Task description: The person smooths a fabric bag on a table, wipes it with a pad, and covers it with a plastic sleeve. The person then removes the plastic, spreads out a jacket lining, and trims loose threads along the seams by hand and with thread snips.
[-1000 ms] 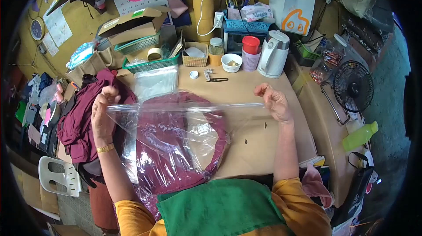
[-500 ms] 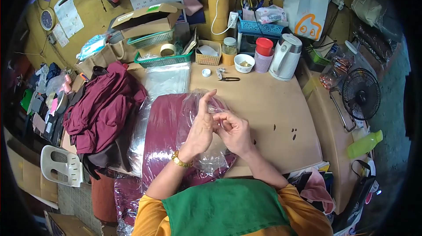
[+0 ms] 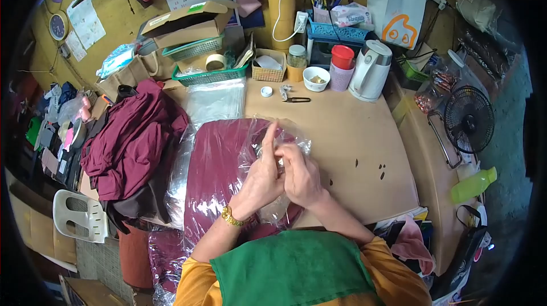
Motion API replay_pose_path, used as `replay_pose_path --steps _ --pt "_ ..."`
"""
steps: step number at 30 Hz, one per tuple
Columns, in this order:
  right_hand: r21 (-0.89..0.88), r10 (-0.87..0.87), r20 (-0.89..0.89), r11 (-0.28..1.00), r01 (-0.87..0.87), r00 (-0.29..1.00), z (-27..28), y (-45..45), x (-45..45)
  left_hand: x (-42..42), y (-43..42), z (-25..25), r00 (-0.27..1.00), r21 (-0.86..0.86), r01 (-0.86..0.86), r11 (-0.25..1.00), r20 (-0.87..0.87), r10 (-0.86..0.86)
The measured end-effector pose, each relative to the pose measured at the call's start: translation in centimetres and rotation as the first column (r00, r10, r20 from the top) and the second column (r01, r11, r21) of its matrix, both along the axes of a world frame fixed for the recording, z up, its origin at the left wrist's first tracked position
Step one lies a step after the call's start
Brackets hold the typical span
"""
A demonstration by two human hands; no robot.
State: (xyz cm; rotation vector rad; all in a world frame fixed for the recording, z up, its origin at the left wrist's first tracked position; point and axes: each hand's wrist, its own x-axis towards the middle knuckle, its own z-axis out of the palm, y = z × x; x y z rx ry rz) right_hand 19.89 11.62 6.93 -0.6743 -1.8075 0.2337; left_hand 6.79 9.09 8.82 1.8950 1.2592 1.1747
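Note:
My left hand [image 3: 262,183] and my right hand [image 3: 303,181] meet above a clear plastic bag [image 3: 246,161] with a maroon item [image 3: 213,158] inside. The left index finger points up while the other left fingers are mostly hidden against the right hand. On the right hand the fingers are curled in a pinch; what lies between the hands is too small to make out. Flat clear bags [image 3: 215,101] lie behind the maroon item, and a heap of maroon cloth [image 3: 134,135] is to its left.
Along the back stand a green basket [image 3: 211,78], a wicker basket [image 3: 269,72], a jar [image 3: 296,64], a white bowl [image 3: 316,80], a red-lidded cup [image 3: 342,67] and a kettle [image 3: 370,72]. A small cutter [image 3: 297,100] lies before them. Small dark bits dot the table [image 3: 364,135].
My hands have come from wide apart, with clear plastic stretched between them, to touching over the bag. The plastic has dropped and bunched on the maroon item. The view has shifted slightly.

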Motion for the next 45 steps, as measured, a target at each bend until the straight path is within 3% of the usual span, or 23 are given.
replay_pose_path --steps 1,3,4,5,7,8,10,12,13,15,17,20,21,23,25,26,28,32,38,40,44,45 --pt "-0.069 -0.024 0.078 0.997 0.029 0.997 -0.5 0.5 0.1 0.1 -0.3 0.0 1.0 -0.003 0.005 1.0 0.0 -0.005" --pt "-0.08 -0.066 0.105 0.994 0.074 0.992 -0.7 2.0 0.8 -0.1 -1.2 0.2 0.953 0.063 -0.088 0.994 -0.285 0.103" --pt "-0.094 -0.108 0.129 0.988 0.12 0.986 -0.7 2.6 1.1 -0.4 -1.2 -1.3 0.962 0.2 -0.111 0.973 -0.226 0.156" --pt "-0.094 -0.109 0.127 0.988 0.122 0.986 -0.8 3.0 1.3 -0.9 -1.6 -2.2 0.961 0.201 -0.109 0.974 -0.228 0.155" --pt "-0.17 -0.101 0.18 0.976 0.132 0.978 -1.0 3.5 1.7 -1.3 -2.3 -1.9 0.793 0.33 0.023 0.944 -0.58 0.184" --pt "-0.174 -0.1 0.181 0.976 0.132 0.979 -0.8 3.6 1.9 -1.2 -2.5 -2.0 0.74 0.339 0.032 0.94 -0.641 0.206" --pt "-0.241 0.026 0.35 0.968 0.064 0.937 0.0 3.3 2.2 -1.1 -2.4 -2.6 0.703 0.388 -0.034 0.921 -0.645 0.298" --pt "-0.293 0.123 0.387 0.956 -0.005 0.914 1.0 2.8 2.3 -1.4 -1.9 -3.1 0.584 0.461 -0.123 0.879 -0.682 0.44" --pt "-0.346 0.214 0.419 0.936 -0.063 0.883 1.2 2.7 2.4 -1.2 -1.8 -3.0 0.584 0.462 -0.123 0.879 -0.682 0.44" --pt "-0.438 0.262 0.447 0.898 -0.046 0.855 0.1 3.4 2.7 -0.6 -1.5 -2.5 0.706 0.471 -0.199 0.859 -0.54 0.459" --pt "-0.526 0.313 0.468 0.85 -0.023 0.826 -1.9 4.1 2.7 -0.7 -1.1 -2.7 0.721 0.494 -0.203 0.846 -0.509 0.47" --pt "-0.432 0.283 0.201 0.885 -0.174 0.938 -3.3 4.3 2.5 -0.7 -0.6 -2.7 0.742 0.53 -0.217 0.82 -0.456 0.491" --pt "-0.585 0.372 0.131 0.777 -0.231 0.919 -2.5 4.3 2.8 -0.6 -0.5 -2.7 0.749 0.543 -0.227 0.808 -0.433 0.502" --pt "-0.716 0.447 0.044 0.638 -0.284 0.893 -2.0 4.7 3.4 -0.9 -0.3 -3.1 0.738 0.543 -0.211 0.813 -0.456 0.497" --pt "-0.847 0.582 -0.085 0.386 -0.366 0.809 -2.2 5.2 3.9 -1.0 0.0 -3.8 0.728 0.543 -0.192 0.818 -0.48 0.489" --pt "-0.847 0.582 -0.086 0.384 -0.367 0.809 -2.2 5.1 3.8 -1.1 0.2 -4.4 0.71 0.552 -0.211 0.807 -0.481 0.515" --pt "-0.845 0.617 -0.23 0.257 -0.468 0.753 -2.1 4.8 3.4 -1.0 0.4 -5.1 0.69 0.562 -0.23 0.794 -0.481 0.541" --pt "-0.817 0.549 -0.302 0.273 -0.508 0.78 -1.2 4.6 3.1 -0.2 -0.1 -4.6 0.707 0.587 -0.245 0.771 -0.436 0.557" --pt "-0.839 0.573 -0.046 0.422 -0.343 0.818 -1.0 4.4 2.9 -1.2 0.2 -3.8 0.722 0.578 -0.253 0.776 -0.421 0.549" --pt "-0.698 0.522 0.072 0.635 -0.331 0.85 -1.0 4.2 2.4 -1.3 0.2 -3.7 0.749 0.595 -0.247 0.765 -0.383 0.54" --pt "-0.788 0.554 0.084 0.545 -0.285 0.828 -1.7 4.1 2.3 -1.3 0.6 -5.2 0.774 0.649 -0.252 0.718 -0.31 0.552" --pt "-0.806 0.604 -0.01 0.467 -0.364 0.797 -1.7 4.2 2.1 -1.2 0.6 -5.2 0.772 0.662 -0.257 0.704 -0.298 0.562"
